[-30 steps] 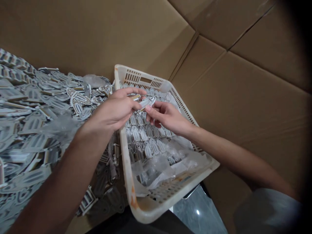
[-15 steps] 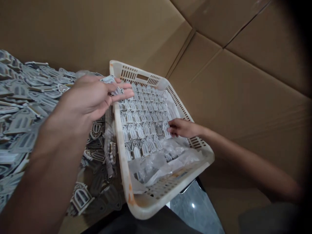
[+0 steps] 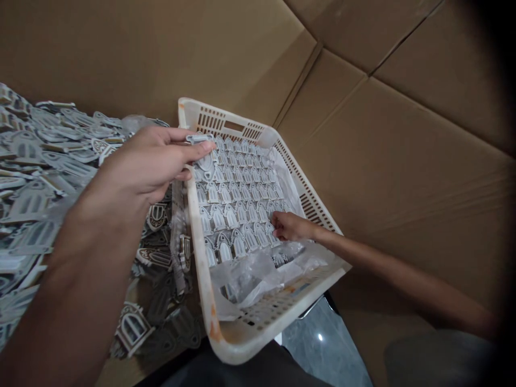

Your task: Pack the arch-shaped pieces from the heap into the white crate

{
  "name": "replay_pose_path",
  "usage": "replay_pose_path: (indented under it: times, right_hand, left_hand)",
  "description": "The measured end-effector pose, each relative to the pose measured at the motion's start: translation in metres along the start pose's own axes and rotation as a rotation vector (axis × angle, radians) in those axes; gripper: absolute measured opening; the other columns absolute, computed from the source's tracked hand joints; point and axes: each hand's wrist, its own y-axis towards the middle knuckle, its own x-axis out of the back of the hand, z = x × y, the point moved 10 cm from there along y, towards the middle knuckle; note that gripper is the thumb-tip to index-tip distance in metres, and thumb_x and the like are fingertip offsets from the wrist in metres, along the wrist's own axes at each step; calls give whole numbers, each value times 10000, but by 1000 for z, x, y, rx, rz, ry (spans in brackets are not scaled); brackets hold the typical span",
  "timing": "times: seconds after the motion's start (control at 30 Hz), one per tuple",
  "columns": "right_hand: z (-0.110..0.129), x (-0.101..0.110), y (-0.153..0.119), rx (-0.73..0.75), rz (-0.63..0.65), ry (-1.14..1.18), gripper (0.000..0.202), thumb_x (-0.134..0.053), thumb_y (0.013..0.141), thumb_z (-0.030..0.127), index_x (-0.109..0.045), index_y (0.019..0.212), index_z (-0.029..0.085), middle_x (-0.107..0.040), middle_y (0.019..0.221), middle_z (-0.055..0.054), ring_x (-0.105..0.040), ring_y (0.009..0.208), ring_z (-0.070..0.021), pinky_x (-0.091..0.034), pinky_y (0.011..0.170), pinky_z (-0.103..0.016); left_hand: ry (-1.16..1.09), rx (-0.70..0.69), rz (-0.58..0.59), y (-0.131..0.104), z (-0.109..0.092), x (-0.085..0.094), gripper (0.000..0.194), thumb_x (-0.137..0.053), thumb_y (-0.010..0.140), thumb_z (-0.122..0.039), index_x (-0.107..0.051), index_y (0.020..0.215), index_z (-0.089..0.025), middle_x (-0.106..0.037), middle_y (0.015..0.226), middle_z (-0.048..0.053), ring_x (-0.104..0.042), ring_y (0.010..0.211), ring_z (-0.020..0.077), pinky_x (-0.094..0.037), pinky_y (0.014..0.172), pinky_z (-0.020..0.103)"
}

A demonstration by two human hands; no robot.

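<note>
My left hand [image 3: 161, 158] is over the far left corner of a white plastic basket [image 3: 201, 258], its fingers pinching a small arch-shaped piece [image 3: 207, 164]. Inside the basket, similar arched pieces [image 3: 239, 212] stand in several overlapping rows. My right hand [image 3: 291, 226] is at the right end of the nearest rows, fingers closed and touching a piece there; its fingertips are partly hidden. Clear plastic film [image 3: 253, 274] covers the near end of the basket's contents.
A large loose heap of the same pieces [image 3: 32, 199] lies left of the basket. Cardboard walls [image 3: 403, 161] rise behind and to the right. Below the basket, a grey shiny surface [image 3: 326, 338] shows.
My left hand has turned and closed its fingers on a piece. My right hand has moved slightly down and left, and a piece now stands at the end of the nearest row.
</note>
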Motion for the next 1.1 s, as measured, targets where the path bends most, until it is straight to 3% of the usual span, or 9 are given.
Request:
replay_pose_path:
  times: [0.13,0.23,0.3,0.43,0.57,0.7,0.8,0.97,1.1]
  right_hand:
    - [14,10,-4,69,-48,-133,203,-681,839,162,-495,907,210,-646,756,-11,-555,657,-159,-372,594,-287]
    - [47,41,-14,184,-159,-161,183,-704,908,298,-557,880,194,-636,790,-29,-541,684,-164,-379,626,-307]
    - [85,63,-27,341,-214,-8,226,-669,971,401,-602,952,186,-633,806,-22,-549,705,-160,-408,654,-310]
    - [158,77,-50,601,-96,405,423,-759,925,521,-626,1148,188,-640,852,-1,-562,732,-137,-442,658,-287]
    - [182,87,-56,592,-228,748,428,-821,854,560,-653,1004,196,-609,789,16,-519,672,-119,-392,582,-271]
    - [171,88,-55,548,-291,911,382,-834,829,526,-645,865,197,-601,801,13,-459,668,-111,-378,582,-270]
    - [144,94,-53,502,-266,765,355,-790,853,514,-645,850,190,-620,817,-4,-489,692,-125,-419,616,-284]
    - [62,91,-41,231,-141,64,249,-680,888,335,-560,723,194,-565,637,-3,-492,615,-144,-383,572,-298]
    - [1,71,-30,86,-60,51,213,-670,805,227,-519,954,206,-615,711,9,-525,591,-144,-389,558,-295]
  left_hand:
    - [144,-23,72,-5,-2,-8,116,-850,846,-246,-818,920,-162,-703,885,88,-504,679,117,-379,553,263]
    - [118,-32,115,-7,-2,-17,159,-841,833,-243,-810,966,-162,-664,777,84,-501,616,134,-393,588,314]
    - [120,-23,86,-8,0,-21,188,-824,808,-173,-800,994,-154,-698,808,103,-589,668,180,-446,640,341]
    - [165,-2,103,-14,2,-35,122,-788,779,-114,-755,893,-144,-724,803,125,-658,719,227,-490,692,354]
    - [297,-112,260,-23,-2,-55,111,-795,783,-225,-735,722,-155,-705,731,87,-632,660,203,-450,632,299]
    - [392,-217,391,-31,-5,-69,193,-779,818,-331,-784,758,-148,-665,693,43,-652,709,199,-444,663,279]
    - [399,-259,443,-32,-9,-69,178,-779,832,-381,-841,859,-217,-753,814,70,-672,748,214,-455,655,299]
    - [346,-268,149,-11,-20,-20,180,-754,874,-345,-843,919,-194,-771,891,109,-641,706,192,-429,641,323]
    - [236,-187,5,-3,-22,10,125,-777,853,-232,-834,928,-150,-760,899,111,-635,757,188,-415,663,314]
